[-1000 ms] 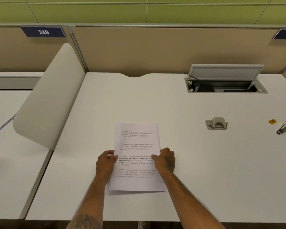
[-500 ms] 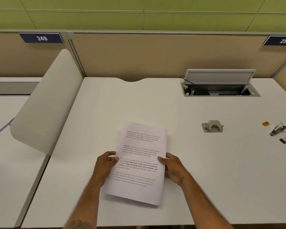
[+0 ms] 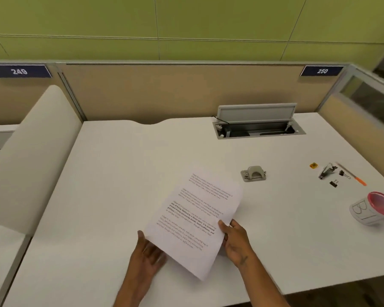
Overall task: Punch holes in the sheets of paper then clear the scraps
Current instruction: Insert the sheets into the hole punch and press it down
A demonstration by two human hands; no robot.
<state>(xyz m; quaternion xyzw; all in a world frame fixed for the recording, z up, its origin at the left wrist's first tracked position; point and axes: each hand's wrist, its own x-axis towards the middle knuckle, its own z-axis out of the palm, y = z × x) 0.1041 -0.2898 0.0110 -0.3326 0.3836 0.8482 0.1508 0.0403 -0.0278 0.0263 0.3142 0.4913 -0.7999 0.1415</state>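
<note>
Right hand [image 3: 236, 239] has its grip pinching the sheets of paper [image 3: 194, 220] at their right edge, left hand [image 3: 148, 254] spread open under the lower left corner. The sheets sit tilted above the bench [image 3: 124, 173], near the hole punch [image 3: 253, 173]. Well right of the punch, a pink-rimmed cup [image 3: 374, 209], contents unclear.

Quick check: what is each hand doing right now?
Left hand: open, under the sheets' lower left edge.
Right hand: gripping the sheets' right edge.
</note>
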